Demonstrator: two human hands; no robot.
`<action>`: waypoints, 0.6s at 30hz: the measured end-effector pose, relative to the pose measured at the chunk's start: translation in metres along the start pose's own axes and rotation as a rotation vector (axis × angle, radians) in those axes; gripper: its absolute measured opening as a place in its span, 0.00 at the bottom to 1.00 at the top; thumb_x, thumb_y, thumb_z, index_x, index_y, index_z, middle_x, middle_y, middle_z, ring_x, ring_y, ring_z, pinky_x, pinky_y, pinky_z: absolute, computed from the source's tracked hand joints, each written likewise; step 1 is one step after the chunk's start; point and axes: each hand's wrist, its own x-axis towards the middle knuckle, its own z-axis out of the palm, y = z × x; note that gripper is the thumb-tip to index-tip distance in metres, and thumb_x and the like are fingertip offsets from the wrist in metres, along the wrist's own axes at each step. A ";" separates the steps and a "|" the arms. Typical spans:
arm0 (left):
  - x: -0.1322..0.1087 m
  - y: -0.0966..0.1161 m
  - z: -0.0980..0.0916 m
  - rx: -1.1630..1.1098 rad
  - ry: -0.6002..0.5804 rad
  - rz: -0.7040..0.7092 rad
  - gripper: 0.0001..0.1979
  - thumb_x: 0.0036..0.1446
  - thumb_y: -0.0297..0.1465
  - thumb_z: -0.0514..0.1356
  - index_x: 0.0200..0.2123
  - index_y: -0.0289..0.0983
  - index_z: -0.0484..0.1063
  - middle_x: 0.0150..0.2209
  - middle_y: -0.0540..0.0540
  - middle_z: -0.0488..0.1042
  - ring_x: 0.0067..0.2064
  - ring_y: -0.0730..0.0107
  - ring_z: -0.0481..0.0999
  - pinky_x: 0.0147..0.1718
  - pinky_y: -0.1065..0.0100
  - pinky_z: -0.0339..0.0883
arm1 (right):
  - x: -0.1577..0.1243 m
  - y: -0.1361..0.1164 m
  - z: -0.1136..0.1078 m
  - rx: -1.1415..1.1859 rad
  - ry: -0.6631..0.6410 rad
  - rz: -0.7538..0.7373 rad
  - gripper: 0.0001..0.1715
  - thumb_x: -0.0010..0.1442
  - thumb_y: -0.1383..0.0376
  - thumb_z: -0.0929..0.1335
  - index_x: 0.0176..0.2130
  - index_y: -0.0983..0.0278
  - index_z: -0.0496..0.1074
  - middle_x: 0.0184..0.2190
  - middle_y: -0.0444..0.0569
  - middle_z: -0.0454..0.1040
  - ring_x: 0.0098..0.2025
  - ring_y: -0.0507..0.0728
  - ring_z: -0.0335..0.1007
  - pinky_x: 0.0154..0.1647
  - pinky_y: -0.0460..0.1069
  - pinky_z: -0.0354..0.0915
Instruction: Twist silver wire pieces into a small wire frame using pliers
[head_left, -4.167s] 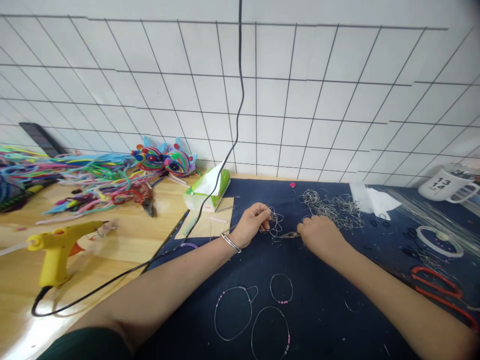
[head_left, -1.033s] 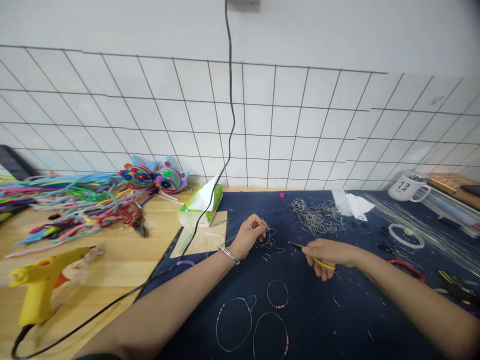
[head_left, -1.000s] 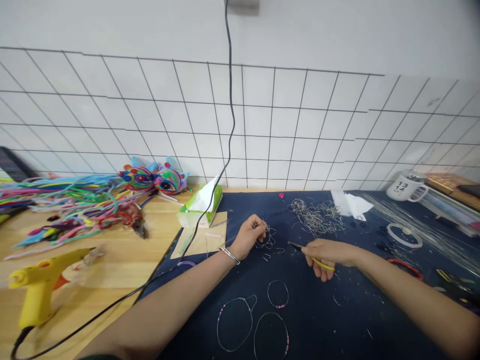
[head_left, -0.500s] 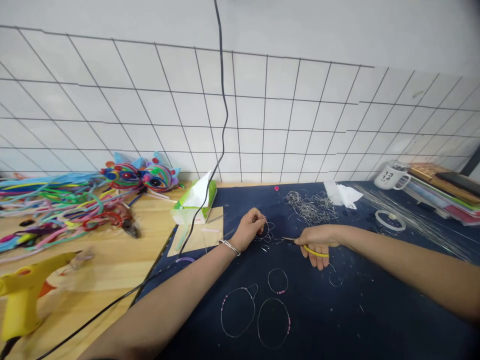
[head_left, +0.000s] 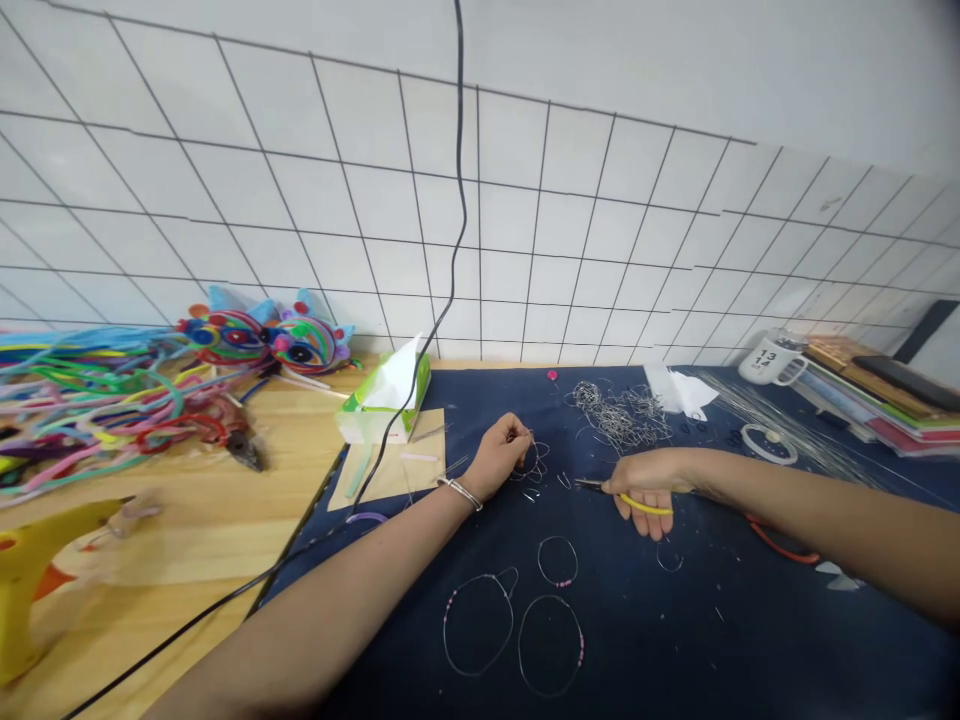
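Observation:
My left hand (head_left: 501,455) is closed in a pinch on a piece of thin bent wire (head_left: 538,462), whose loops stick out to the right of the fingers. My right hand (head_left: 641,490) is wrapped round small pliers with yellow handles (head_left: 646,507); their dark, thin tip points left, apart from the wire. Small cut bits of wire (head_left: 564,481) lie on the dark blue mat (head_left: 495,540) between the hands. Nearer to me rest three wire rings with pink beads, one small (head_left: 564,583) and two larger, at left (head_left: 448,610) and right (head_left: 582,648).
Tangled wire (head_left: 619,415) lies behind my hands. Long straight wires (head_left: 780,425), a white ring-shaped roll (head_left: 769,445), a mug (head_left: 769,362) and books (head_left: 892,405) are at right. Left are a tissue box (head_left: 375,410), a black cable (head_left: 463,200), a yellow glue gun (head_left: 52,540) and pipe cleaners (head_left: 112,385).
My right hand with the pliers has shifted slightly right, away from my left hand. A small bent wire bit now shows by itself near the tip. My left hand stays put.

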 end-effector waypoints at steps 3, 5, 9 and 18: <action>0.000 -0.002 -0.001 0.018 0.008 0.020 0.04 0.46 0.28 0.55 0.26 0.35 0.60 0.19 0.54 0.63 0.19 0.81 0.61 0.19 0.77 0.55 | -0.006 -0.001 0.007 -0.297 0.363 -0.052 0.30 0.56 0.46 0.53 0.33 0.67 0.66 0.28 0.54 0.72 0.25 0.54 0.69 0.27 0.51 0.65; 0.000 -0.003 -0.001 0.013 0.002 0.032 0.04 0.46 0.29 0.55 0.25 0.35 0.60 0.19 0.55 0.63 0.18 0.81 0.61 0.19 0.77 0.55 | -0.008 -0.003 0.014 -0.529 0.622 -0.112 0.30 0.55 0.45 0.53 0.34 0.66 0.66 0.29 0.54 0.72 0.28 0.55 0.69 0.28 0.50 0.63; -0.002 -0.005 0.001 0.004 0.038 0.038 0.04 0.45 0.28 0.55 0.25 0.36 0.60 0.18 0.55 0.63 0.17 0.82 0.60 0.18 0.77 0.54 | -0.010 -0.004 0.033 -0.609 0.613 -0.095 0.31 0.58 0.47 0.50 0.35 0.65 0.67 0.28 0.51 0.71 0.28 0.53 0.68 0.28 0.47 0.60; -0.008 0.001 0.007 -0.060 0.042 0.020 0.05 0.44 0.27 0.56 0.25 0.35 0.60 0.23 0.52 0.67 0.19 0.81 0.63 0.18 0.77 0.55 | -0.004 0.008 0.068 -1.052 1.127 -0.122 0.24 0.58 0.52 0.55 0.38 0.66 0.67 0.34 0.55 0.69 0.40 0.58 0.63 0.40 0.51 0.54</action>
